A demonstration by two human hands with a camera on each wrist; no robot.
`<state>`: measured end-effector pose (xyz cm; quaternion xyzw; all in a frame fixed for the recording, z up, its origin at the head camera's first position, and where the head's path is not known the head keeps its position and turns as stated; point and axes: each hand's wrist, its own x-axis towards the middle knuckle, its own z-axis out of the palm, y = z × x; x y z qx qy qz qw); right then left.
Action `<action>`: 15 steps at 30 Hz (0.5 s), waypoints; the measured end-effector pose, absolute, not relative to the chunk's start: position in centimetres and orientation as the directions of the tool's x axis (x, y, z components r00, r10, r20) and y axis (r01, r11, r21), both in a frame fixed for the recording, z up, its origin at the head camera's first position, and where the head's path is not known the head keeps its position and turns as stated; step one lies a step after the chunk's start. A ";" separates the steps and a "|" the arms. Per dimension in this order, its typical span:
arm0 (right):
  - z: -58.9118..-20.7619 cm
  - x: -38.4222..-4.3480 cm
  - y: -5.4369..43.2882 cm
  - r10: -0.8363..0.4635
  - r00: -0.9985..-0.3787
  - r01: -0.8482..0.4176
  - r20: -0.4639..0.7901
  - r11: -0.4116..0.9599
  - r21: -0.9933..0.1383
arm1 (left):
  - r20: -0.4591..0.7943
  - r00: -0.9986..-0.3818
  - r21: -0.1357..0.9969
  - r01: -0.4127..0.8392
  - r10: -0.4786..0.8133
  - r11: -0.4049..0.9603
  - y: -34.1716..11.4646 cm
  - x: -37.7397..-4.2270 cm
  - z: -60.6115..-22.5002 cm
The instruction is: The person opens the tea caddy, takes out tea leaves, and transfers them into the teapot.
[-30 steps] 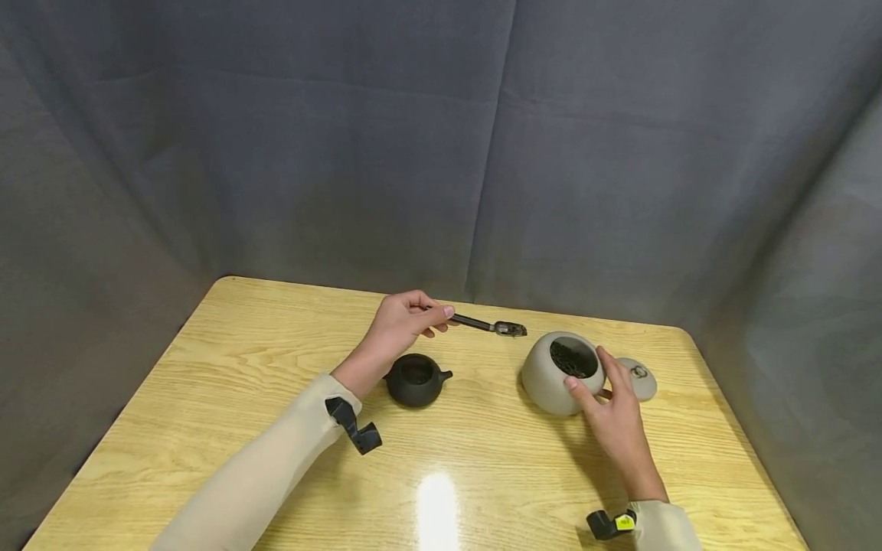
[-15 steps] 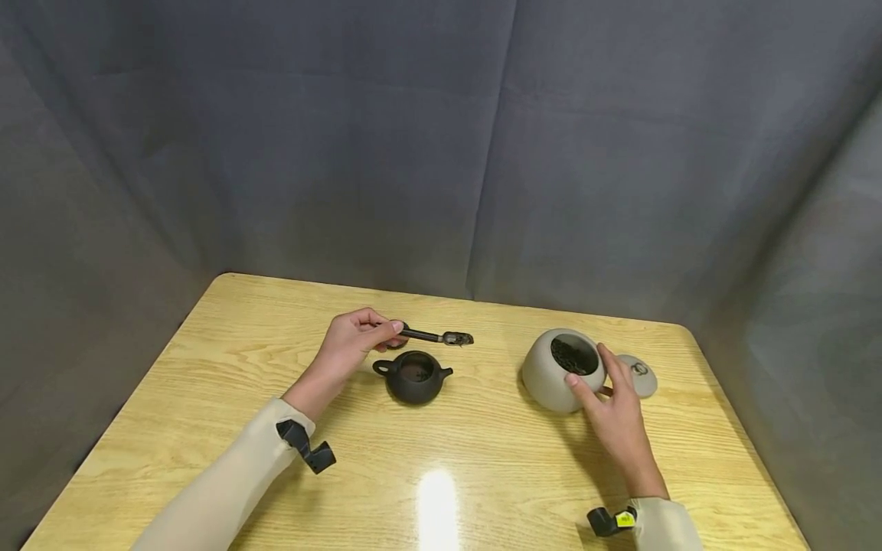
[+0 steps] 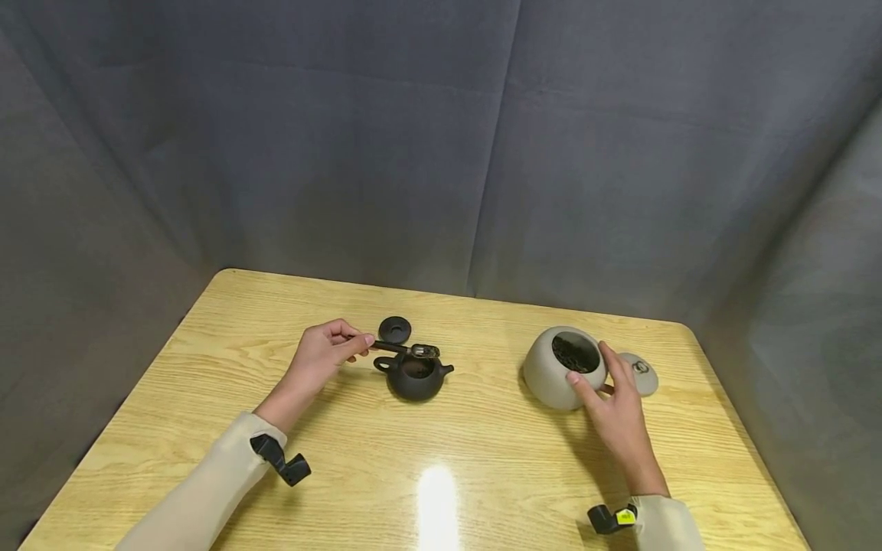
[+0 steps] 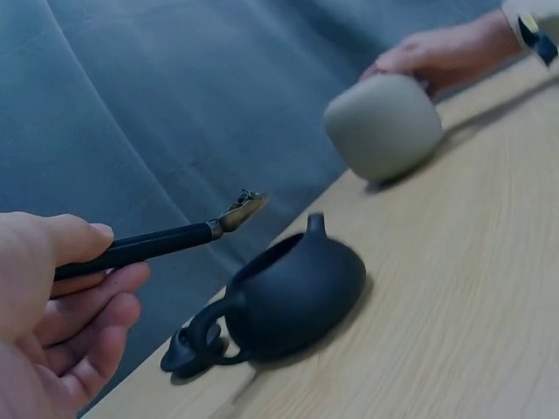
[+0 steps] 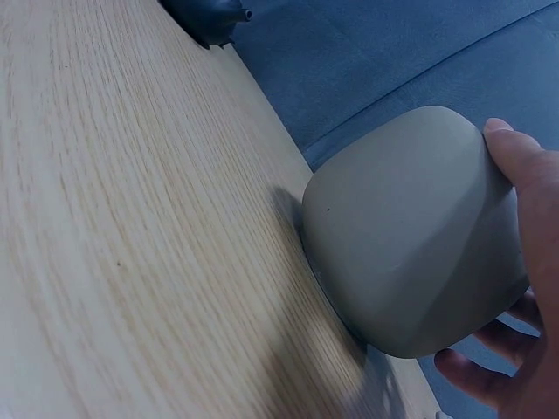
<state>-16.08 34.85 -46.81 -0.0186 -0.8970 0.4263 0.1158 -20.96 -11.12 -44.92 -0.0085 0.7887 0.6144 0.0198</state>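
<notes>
My left hand [image 3: 325,353] pinches the dark handle of a small tea scoop [image 4: 166,242]. Dark dry leaves lie in the scoop's bowl [image 3: 424,351], which is above the mouth of a small black teapot [image 3: 416,389]. The teapot stands upright with its spout to the right and its handle to the left. On the right, a round grey jar [image 3: 549,380] holds more dark leaves and tilts toward the left. My right hand [image 3: 615,413] grips that jar by its rim and side, thumb in front and fingers behind.
The teapot's black lid [image 3: 395,329] lies on the wooden table [image 3: 482,459] just behind the teapot. A grey jar lid [image 3: 644,376] rests right of the jar. A grey curtain [image 3: 344,153] hangs behind the table's far edge.
My left hand has moved left and slightly toward me, bringing the loaded scoop from beside the jar to over the teapot. The teapot's lid has come into view. My right hand and the jar stay put.
</notes>
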 end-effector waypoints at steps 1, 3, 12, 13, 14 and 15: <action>-46.8 -16.1 34.8 0.132 -0.973 -0.065 0.192 0.635 -0.770 | -0.038 -0.999 0.964 -0.035 0.008 0.264 -11.3 -20.9 -44.9; -46.8 -16.1 34.9 0.134 -0.972 -0.066 0.193 0.634 -0.770 | -0.025 -1.000 0.954 -0.022 0.008 0.298 -11.5 -20.8 -44.8; -47.0 -16.2 34.9 0.131 -0.971 -0.073 0.199 0.632 -0.771 | 0.194 -0.977 0.781 0.206 0.085 0.589 -10.9 -19.6 -44.1; -47.0 -16.2 34.9 0.131 -0.971 -0.073 0.198 0.632 -0.772 | 0.230 -0.968 0.752 0.244 0.103 0.612 -10.7 -19.4 -44.0; -47.0 -16.2 34.9 0.131 -0.972 -0.072 0.198 0.631 -0.772 | 0.266 -0.956 0.722 0.281 0.122 0.632 -10.5 -19.3 -43.9; -47.1 -16.2 34.9 0.131 -0.972 -0.072 0.196 0.630 -0.773 | 0.299 -0.943 0.690 0.318 0.144 0.650 -10.3 -19.1 -43.8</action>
